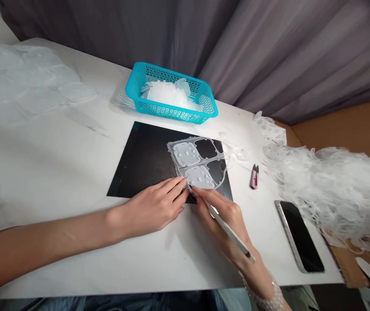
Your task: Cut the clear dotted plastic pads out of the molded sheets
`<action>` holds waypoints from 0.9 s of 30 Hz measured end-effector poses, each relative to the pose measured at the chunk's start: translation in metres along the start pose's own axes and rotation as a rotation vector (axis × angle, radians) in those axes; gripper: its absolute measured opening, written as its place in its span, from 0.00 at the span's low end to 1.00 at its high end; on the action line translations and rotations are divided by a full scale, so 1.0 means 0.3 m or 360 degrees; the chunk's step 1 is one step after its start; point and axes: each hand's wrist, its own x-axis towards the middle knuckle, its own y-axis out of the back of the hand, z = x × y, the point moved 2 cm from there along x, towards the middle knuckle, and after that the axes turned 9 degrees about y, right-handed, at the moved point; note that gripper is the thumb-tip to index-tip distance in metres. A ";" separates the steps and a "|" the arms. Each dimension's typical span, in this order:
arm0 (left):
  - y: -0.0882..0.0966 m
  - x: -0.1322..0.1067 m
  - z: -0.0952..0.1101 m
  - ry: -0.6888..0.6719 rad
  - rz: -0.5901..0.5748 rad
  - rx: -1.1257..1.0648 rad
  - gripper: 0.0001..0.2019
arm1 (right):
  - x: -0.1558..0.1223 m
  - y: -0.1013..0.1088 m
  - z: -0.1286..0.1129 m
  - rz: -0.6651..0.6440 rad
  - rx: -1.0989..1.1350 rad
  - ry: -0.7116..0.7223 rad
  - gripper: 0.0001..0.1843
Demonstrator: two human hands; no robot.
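Note:
A translucent molded sheet (pixel 188 155) lies on a black mat (pixel 146 151), with two pale squarish pieces on its left side and two openings on its right. My left hand (pixel 155 203) reaches in from the left, fingers stretched out and fingertips resting on the sheet's near edge. Gripped like a pencil in my right hand (pixel 226 216) is a slim, pale pen-shaped tool (pixel 230 233). Its tip meets the sheet's near edge close to my left fingertips. My fingers partly hide the tip, so its exact kind cannot be made out.
Behind the mat stands a blue basket (pixel 172 113) holding whitish translucent pieces. Pink thread snips (pixel 254 177) and a phone (pixel 301 237) lie to the right, beside a heap of clear plastic scraps (pixel 330 185). More translucent sheets (pixel 26 82) cover the far left.

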 end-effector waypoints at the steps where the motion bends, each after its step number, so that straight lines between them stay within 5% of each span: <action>1: -0.002 0.000 -0.001 0.0021 -0.0002 -0.0029 0.22 | 0.002 -0.002 0.004 -0.0029 -0.0011 0.0010 0.16; 15: -0.002 -0.003 -0.001 -0.0029 0.0042 0.0068 0.20 | 0.047 0.025 -0.109 -0.0425 -0.0216 -0.0060 0.11; 21: 0.003 0.002 0.001 -0.0187 0.0083 0.0277 0.14 | 0.049 -0.014 -0.078 -0.0378 -0.0526 0.0136 0.14; 27: 0.007 -0.003 0.010 -0.0247 0.0333 0.0444 0.13 | 0.034 -0.056 0.037 -0.0126 -0.0768 0.0522 0.21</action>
